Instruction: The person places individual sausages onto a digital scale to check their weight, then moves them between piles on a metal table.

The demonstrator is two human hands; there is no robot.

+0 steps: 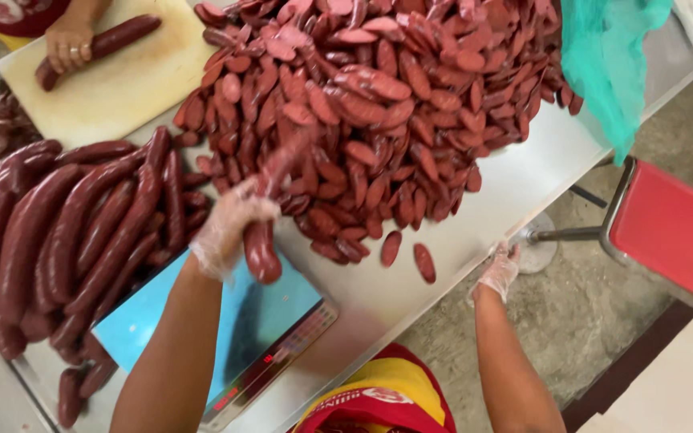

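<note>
My left hand, in a thin clear glove, grips a whole dark red sausage and holds it above the blue-topped scale. My right hand, gloved as well, rests on the edge of the metal table with nothing in it. A big heap of sliced sausage pieces covers the table beyond my hands. Two loose slices lie near my right hand. A pile of whole sausages lies to the left of the scale.
Another person's hand holds a sausage on a pale cutting board at the far left. A green net bag hangs at the upper right. A red stool stands on the concrete floor beside the table.
</note>
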